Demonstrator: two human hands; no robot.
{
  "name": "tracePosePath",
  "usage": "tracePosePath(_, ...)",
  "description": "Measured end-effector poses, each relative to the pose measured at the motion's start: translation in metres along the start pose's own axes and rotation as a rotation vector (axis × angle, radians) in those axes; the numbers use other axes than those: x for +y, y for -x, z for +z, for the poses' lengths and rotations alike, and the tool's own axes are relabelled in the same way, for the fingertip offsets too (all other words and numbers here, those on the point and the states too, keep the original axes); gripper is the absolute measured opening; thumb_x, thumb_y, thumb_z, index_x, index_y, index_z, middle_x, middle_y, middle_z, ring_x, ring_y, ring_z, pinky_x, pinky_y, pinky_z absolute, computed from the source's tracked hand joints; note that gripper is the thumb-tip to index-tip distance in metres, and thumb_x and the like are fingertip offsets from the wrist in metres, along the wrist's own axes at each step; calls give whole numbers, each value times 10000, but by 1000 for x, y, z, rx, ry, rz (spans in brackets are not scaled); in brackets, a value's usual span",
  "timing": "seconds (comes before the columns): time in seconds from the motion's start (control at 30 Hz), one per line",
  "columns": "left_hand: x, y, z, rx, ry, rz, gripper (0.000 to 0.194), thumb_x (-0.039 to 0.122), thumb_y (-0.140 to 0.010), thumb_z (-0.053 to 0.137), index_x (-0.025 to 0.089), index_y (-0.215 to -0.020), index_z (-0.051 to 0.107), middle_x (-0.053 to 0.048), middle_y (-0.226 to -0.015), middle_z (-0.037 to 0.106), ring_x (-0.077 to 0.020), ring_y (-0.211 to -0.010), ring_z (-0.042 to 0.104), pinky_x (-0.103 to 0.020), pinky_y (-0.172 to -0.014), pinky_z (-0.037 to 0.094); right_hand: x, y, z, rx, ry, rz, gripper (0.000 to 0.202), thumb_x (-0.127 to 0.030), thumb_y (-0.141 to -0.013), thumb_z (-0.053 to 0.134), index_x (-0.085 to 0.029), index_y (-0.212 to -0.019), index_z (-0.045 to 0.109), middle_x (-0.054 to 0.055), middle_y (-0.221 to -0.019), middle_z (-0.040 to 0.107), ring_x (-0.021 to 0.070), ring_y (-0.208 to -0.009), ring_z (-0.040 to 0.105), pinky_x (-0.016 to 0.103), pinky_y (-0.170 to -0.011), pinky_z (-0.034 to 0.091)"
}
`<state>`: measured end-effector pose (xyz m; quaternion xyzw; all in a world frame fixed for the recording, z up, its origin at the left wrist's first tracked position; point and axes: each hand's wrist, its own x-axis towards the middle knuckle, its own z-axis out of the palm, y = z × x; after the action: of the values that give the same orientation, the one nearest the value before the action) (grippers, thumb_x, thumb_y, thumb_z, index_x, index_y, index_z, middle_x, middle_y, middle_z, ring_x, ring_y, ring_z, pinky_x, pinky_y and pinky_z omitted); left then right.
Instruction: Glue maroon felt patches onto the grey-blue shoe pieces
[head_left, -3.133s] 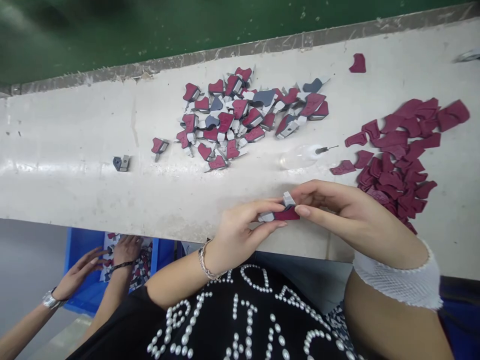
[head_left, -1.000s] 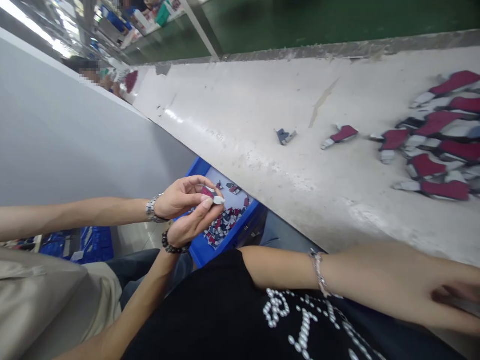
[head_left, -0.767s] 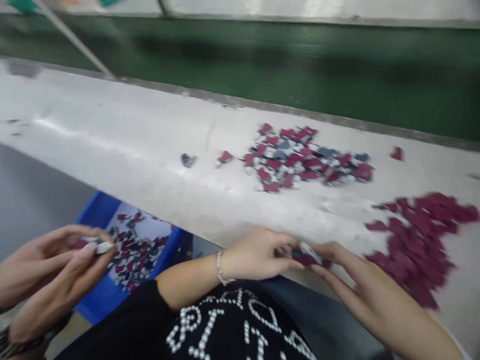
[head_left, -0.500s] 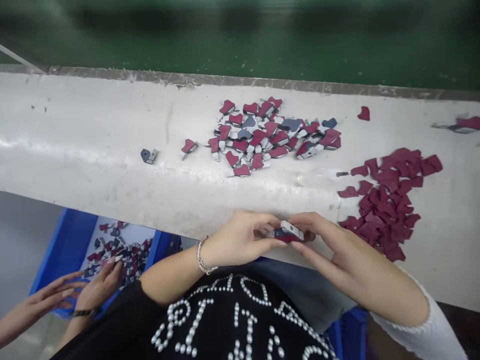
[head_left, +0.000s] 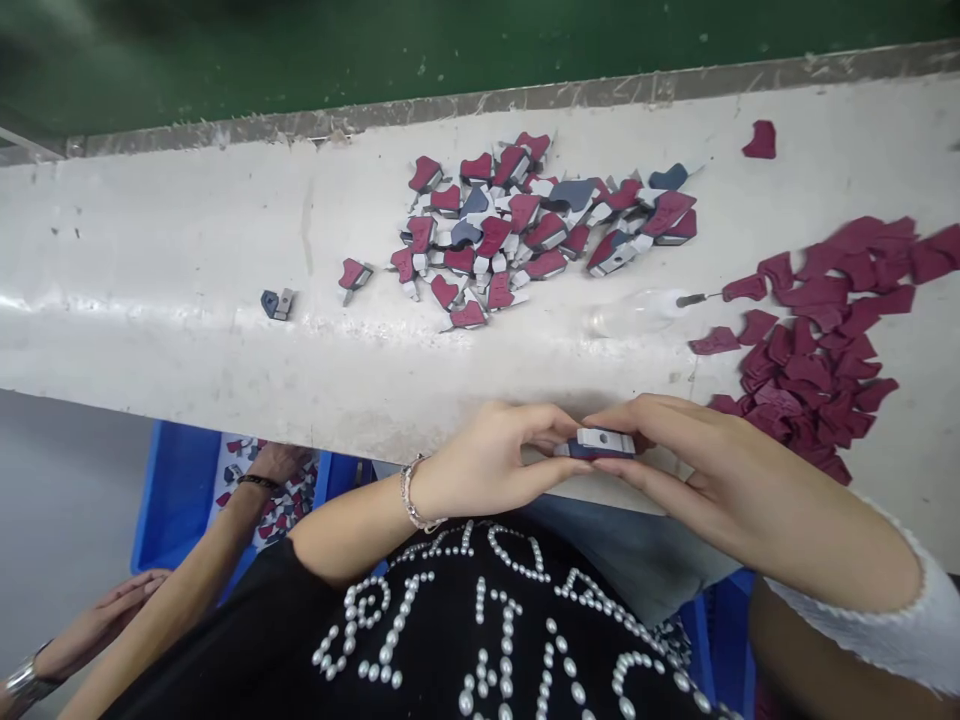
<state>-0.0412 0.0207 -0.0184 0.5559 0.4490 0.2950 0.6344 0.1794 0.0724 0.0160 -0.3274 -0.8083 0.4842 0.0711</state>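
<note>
Near the front edge of the white table, a small grey, dark-blue and red plastic part (head_left: 604, 441) is gripped at both ends. My left hand (head_left: 495, 455) pinches its left end between thumb and fingers. On its right end, my right hand (head_left: 690, 465) closes the same way. The part's light grey side, with a small hole in it, faces up; its red face hardly shows. Beyond my hands lies a pile of similar assembled parts (head_left: 495, 235). To the right spreads a heap of loose red pieces (head_left: 810, 370).
A clear bottle with a thin dark tip (head_left: 645, 308) lies between the piles. A lone grey-blue part (head_left: 277, 303) sits at left. Below the table edge, a co-worker's hand (head_left: 281, 463) reaches into a blue bin (head_left: 169, 500) of parts. A green panel (head_left: 450, 60) borders the back.
The part in my hands has turned, so its grey side faces up and less red shows. The view has shifted and tilted. The co-worker's hand has moved deeper into the bin.
</note>
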Motion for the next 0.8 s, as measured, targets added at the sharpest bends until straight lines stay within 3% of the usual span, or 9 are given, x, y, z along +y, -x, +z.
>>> tracePosePath(0.1,1,-1,-1,-11,19,36,224,289,-896,666,115,-1036,677,-114,-1001,769,-199,-911,753,-329,-843,636,-1,1,0,11,0,8,171,-361,-1016,495,-284,-1149,571,7,-1039,677,181,-875,648,300,-696,509)
tracePosePath(0.33,-11,0,8,85,-12,122,166,263,-883,675,147,-1002,685,-79,-947,773,-163,-860,748,-277,-777,628,3,-2,3,-15,47,-53,163,-291,-1012,472,-241,-1082,610,26,-903,651,194,-796,631,314,-641,486)
tracePosePath(0.47,-12,-2,4,43,-79,61,194,283,-891,665,153,-1035,674,-68,-971,761,-160,-881,734,-279,-801,610,7,-6,5,-8,33,-26,176,-352,-1013,490,-244,-1075,614,25,-898,667,192,-771,633,319,-632,484)
tracePosePath(0.6,-7,-2,-2,30,-206,-5,179,303,-879,673,159,-985,685,-32,-858,735,-133,-749,688,-253,-709,574,3,-9,8,-8,3,61,256,-468,-1006,504,-229,-1036,589,14,-864,658,176,-719,615,308,-596,460)
tracePosePath(0.8,-8,1,6,101,-88,-61,185,306,-851,703,140,-930,683,-48,-878,727,-155,-774,689,-267,-694,574,-3,-14,16,-4,130,-13,327,-404,-1036,386,-193,-908,601,45,-794,606,214,-739,588,351,-647,425)
